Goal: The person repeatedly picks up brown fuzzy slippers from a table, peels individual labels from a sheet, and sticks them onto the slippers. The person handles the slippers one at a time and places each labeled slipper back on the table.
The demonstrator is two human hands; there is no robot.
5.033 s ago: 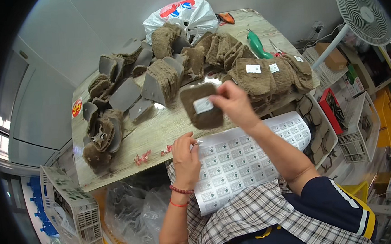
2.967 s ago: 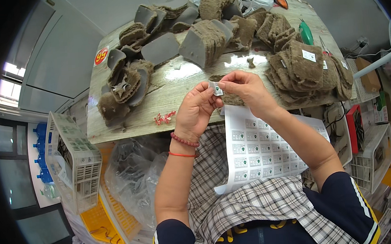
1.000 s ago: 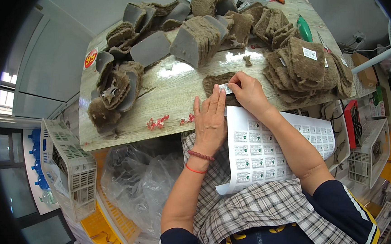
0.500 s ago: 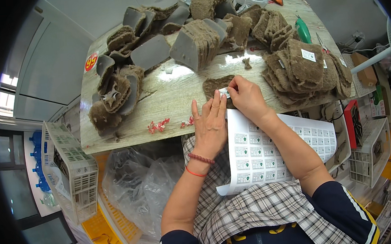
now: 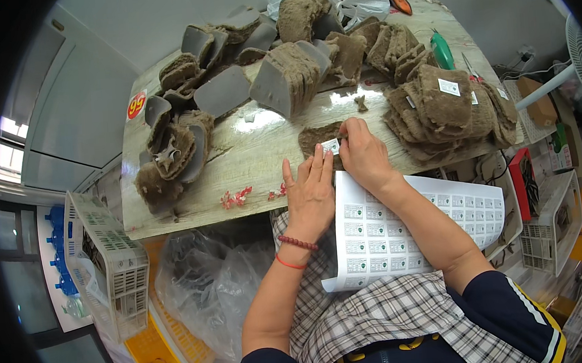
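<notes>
A brown fuzzy pad (image 5: 311,138) lies near the table's front edge with a small white label (image 5: 330,147) on it. My left hand (image 5: 311,197) is open, its fingers stretched out and their tips at the label's lower edge. My right hand (image 5: 367,154) pinches at the label's right side; its fingertips partly hide that edge. Beneath my right forearm, a white sheet of printed labels (image 5: 369,237) spreads over my lap, its upper edge by the tabletop. To the right sits a stack of fuzzy pads (image 5: 441,107), the top one bearing a label.
Grey-backed fuzzy pads (image 5: 287,80) crowd the table's (image 5: 236,165) far side and left. A green-handled tool (image 5: 441,51) lies at the back right. Red-and-white scraps (image 5: 237,197) are near the front edge. Clear plastic bags (image 5: 204,289) and a white crate (image 5: 111,261) stand lower left.
The label now shows more fully against the pad, and my right fingers have shifted to its right edge. My left hand stays almost where it was.
</notes>
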